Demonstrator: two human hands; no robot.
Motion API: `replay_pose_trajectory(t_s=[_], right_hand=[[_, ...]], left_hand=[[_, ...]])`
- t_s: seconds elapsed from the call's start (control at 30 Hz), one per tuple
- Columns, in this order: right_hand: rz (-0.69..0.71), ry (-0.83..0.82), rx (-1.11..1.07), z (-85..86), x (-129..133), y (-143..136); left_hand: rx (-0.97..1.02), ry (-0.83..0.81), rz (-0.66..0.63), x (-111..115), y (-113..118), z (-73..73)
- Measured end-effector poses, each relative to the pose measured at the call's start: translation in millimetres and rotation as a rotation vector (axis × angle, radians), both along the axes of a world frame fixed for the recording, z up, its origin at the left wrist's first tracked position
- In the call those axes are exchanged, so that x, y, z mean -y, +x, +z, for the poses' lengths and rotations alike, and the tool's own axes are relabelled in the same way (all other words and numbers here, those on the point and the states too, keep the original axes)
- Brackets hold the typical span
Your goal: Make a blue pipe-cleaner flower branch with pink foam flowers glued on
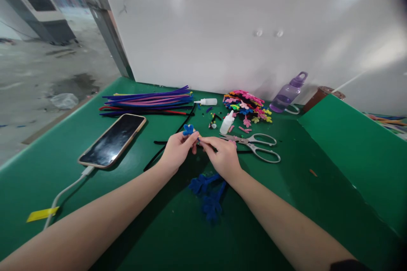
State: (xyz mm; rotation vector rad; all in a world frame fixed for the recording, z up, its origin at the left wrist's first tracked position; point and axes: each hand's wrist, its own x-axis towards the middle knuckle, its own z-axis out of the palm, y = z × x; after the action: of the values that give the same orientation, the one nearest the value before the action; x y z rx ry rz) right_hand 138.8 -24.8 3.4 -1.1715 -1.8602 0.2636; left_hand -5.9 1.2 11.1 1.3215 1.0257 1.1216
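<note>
Inward, both forearms (133, 197) converge, the left grip (177, 149) pinching a blue flower (188, 129), the right grip (225, 157) beside it, hold unclear.

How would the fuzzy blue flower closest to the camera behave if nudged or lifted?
The blue flower is probably light, being small and fuzzy with little bulk. Its slim stem would likely bend rather than snap. The spread petals suggest it would slide on the green table rather than roll.
</note>
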Motion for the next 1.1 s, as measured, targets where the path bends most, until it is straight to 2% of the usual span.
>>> replay_pose_trajectory(t_s=[0.17,0.33,0.57,0.8,1.1], right_hand=[[-0.061,-0.143,-0.038,-0.4,1.5,-1.2],[-0.050,-0.123,-0.011,2.3,2.4,-1.8],[-0.023,-0.234,-0.312,2.1,0.1,-2.7],[0.058,-0.293,-0.435,2.3,-1.3,-2.9],[0.111,-0.340,-0.382,2.4,-1.6,-2.6]], left_hand=[[0.046,-0.001,0.009,0.0,0.8,0.9],[0.114,-0.046,0.001,-0.5,0.6,-1.4],[0.286,-0.074,-0.043,-1.5,-0.1,-2.2],[0.314,-0.068,0.016,0.5,1.9,1.6],[0.219,-0.026,0.041,0.2,0.8,-1.1]])
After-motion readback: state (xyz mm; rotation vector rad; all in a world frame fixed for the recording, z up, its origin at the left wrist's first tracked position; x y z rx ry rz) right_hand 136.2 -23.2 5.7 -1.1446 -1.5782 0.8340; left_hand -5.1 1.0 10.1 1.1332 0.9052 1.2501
